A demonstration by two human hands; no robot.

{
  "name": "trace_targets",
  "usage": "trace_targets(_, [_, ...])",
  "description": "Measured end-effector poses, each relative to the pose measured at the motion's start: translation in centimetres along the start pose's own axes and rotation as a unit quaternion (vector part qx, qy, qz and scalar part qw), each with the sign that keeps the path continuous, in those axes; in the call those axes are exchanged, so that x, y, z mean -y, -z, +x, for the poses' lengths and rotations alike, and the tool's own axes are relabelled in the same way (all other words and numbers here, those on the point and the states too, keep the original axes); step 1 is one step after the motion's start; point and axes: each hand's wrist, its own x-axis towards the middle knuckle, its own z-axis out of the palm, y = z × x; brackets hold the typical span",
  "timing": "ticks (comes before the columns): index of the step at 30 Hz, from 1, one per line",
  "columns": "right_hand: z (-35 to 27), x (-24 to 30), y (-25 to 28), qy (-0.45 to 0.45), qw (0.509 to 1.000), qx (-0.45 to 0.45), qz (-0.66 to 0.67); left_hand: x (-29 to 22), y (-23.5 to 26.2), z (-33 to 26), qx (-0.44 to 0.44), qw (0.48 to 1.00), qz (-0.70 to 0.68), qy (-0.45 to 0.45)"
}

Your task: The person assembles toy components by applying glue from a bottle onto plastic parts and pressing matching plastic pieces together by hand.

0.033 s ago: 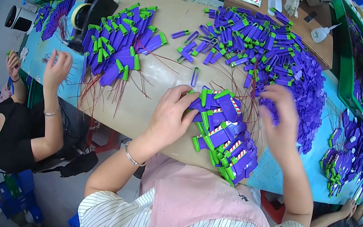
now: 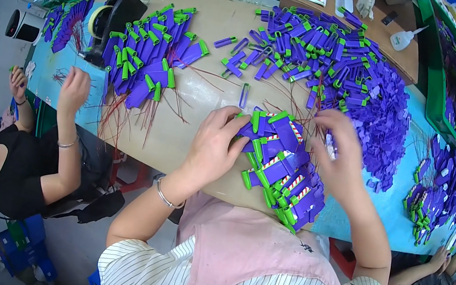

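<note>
My left hand [image 2: 212, 147] is closed on the left end of a purple plastic piece with a green end [image 2: 246, 130], its thumb and fingers pinching there. That piece lies at the edge of an overlapping stack of purple pieces [image 2: 307, 200] with green ends and red-and-white striped stickers. Just right of the stack, my right hand [image 2: 342, 156] hovers with curved fingers apart, and no held thing shows between them. Thin red wires [image 2: 300, 111] spread from the stack beside its fingertips. A lone purple clip [image 2: 244, 95] lies beyond my left hand.
A large heap of purple and green clips [image 2: 318, 48] runs into flat purple pieces [image 2: 385, 133] at right. More wired pieces [image 2: 149, 55] and a black tape dispenser [image 2: 121, 23] sit at left. A white glue bottle [image 2: 403, 40] rests at the back. Co-workers [image 2: 23, 161] sit on both sides.
My right hand has moved left, closer to the stack and the red wires. My left hand stays on the purple piece. The left co-worker's raised hand has shifted slightly.
</note>
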Motion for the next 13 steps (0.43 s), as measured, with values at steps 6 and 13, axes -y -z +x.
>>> trace_targets(6, [0.3, 1.1, -4.2, -0.084, 0.995, 0.041, -0.037, -0.1, -0.4, 2.7, -0.008, 0.998, -0.052, 0.021])
trace_targets(13, [0.8, -0.6, -4.9, -0.137, 0.982, 0.097, 0.088, 0.1, -0.7, 3.2, 0.056, 0.983, -0.161, 0.061])
